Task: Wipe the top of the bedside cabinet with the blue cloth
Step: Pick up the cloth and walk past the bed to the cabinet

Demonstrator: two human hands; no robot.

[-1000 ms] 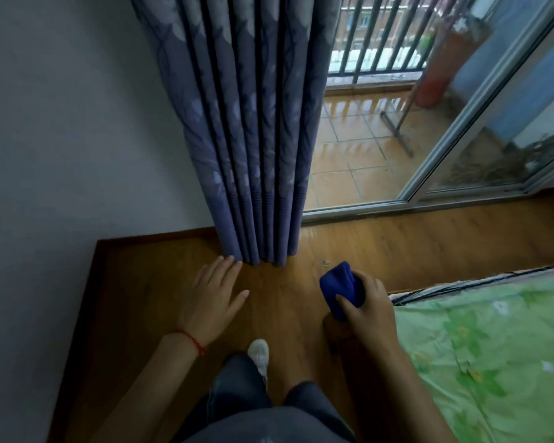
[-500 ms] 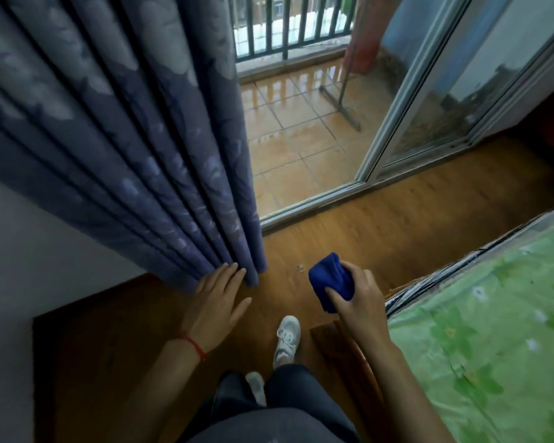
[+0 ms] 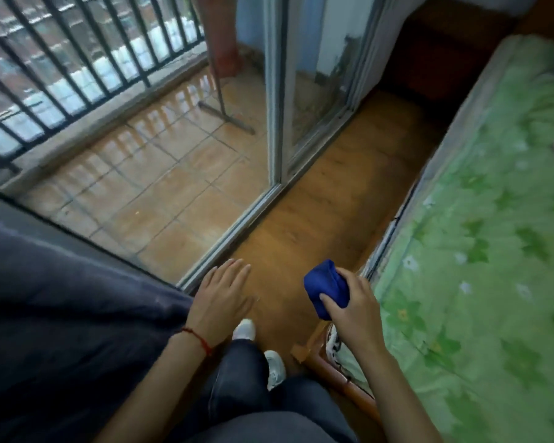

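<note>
Narrow strip of wooden floor (image 3: 327, 219) between a bed and a sliding glass door; frame smeared by motion. Nearest: dark trousers and two white shoes (image 3: 274, 367) pointing along the strip. Left hand (image 3: 223, 300) open, fingers spread, grasping nothing, level with the edge of a dark curtain (image 3: 71, 314). Right hand (image 3: 352, 311) clenched around the blue cloth (image 3: 327, 287), wadded into a ball, carried in the air beside the green floral bed cover (image 3: 480, 251). Beyond: sliding door frame (image 3: 277, 91), wet balcony tiles (image 3: 147, 187), railing (image 3: 77, 59). Far end of the strip: a dark reddish block (image 3: 429, 55) by the head of the bed, possibly the bedside cabinet; too blurred to confirm. Wiping not started.

Risks: tight passage, so a foot could catch the wooden bed corner (image 3: 317, 353) just beside the shoes. Cloth balled, so only a small patch would touch unless opened out.
</note>
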